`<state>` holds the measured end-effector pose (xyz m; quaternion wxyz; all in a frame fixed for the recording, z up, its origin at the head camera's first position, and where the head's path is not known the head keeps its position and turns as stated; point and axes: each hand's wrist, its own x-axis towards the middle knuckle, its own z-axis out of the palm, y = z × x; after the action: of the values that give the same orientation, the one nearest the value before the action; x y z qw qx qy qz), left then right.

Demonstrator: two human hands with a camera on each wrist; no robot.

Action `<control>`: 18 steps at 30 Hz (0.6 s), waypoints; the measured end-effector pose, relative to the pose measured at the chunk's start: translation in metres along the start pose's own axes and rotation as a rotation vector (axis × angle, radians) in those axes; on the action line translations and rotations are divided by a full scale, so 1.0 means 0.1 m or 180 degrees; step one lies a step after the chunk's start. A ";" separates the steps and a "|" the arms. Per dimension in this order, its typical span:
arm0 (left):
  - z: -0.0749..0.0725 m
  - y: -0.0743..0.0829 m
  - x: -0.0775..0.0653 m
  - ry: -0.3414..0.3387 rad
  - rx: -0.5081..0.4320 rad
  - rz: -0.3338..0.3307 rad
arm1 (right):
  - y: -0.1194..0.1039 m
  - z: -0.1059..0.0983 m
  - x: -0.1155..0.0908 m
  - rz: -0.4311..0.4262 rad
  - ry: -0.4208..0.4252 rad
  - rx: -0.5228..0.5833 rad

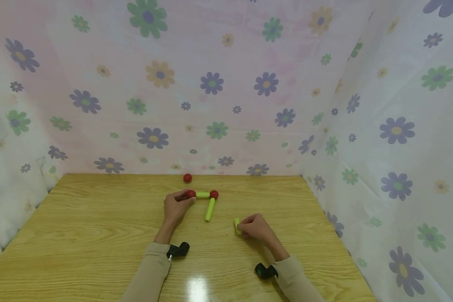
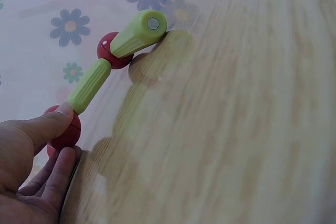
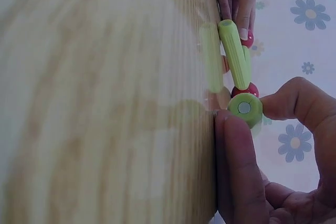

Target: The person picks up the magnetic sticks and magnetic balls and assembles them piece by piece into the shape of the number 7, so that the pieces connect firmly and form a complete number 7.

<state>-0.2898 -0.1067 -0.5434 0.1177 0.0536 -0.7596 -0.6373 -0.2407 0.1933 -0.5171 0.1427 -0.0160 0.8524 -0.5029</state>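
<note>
The left hand (image 1: pixel 176 206) pinches a red ball (image 1: pixel 191 194) between thumb and fingers, at the left end of a joined piece on the wood-grain table (image 1: pixel 98 218). From that ball a yellow-green ridged rod (image 1: pixel 202 195) runs roughly parallel to the table's far edge and meets a corner ball (image 1: pixel 214 194), also red. A second rod (image 1: pixel 209 209) is attached there and points away from the far edge; its free end shows a round silver disc (image 2: pixel 153 23).

The right hand (image 1: pixel 257 227) pinches a loose rod (image 1: pixel 237 225) of the same yellow-green — thumb on one side, fingers on the other — between the joined piece and the table's right edge, farther from the far edge than that piece. The end seen from the right wrist also has a silver disc (image 3: pixel 244 108); whether this rod touches the tabletop I cannot tell.

A separate red ball (image 1: pixel 187 178) sits just beside the far edge, about midway between the far corners — apart from both hands. Flowered sheeting (image 1: pixel 241 92) hangs behind that edge.
</note>
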 end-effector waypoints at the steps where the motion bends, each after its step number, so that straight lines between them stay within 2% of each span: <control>1: 0.00 0.00 0.00 0.0003 0.0014 0.0012 | 0.00 0.00 0.00 0.0005 -0.0013 0.0012; 8: 0.00 0.01 0.00 0.0005 0.0013 -0.0013 | -0.04 0.01 -0.02 0.0010 -0.0154 0.0135; 18: 0.00 0.01 0.00 0.0019 0.0047 -0.0066 | -0.03 0.04 -0.01 0.0040 -0.0433 0.0490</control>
<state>-0.2896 -0.1063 -0.5427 0.1130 0.0642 -0.7634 -0.6327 -0.2387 0.1889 -0.5158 0.2043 -0.0337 0.7996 -0.5637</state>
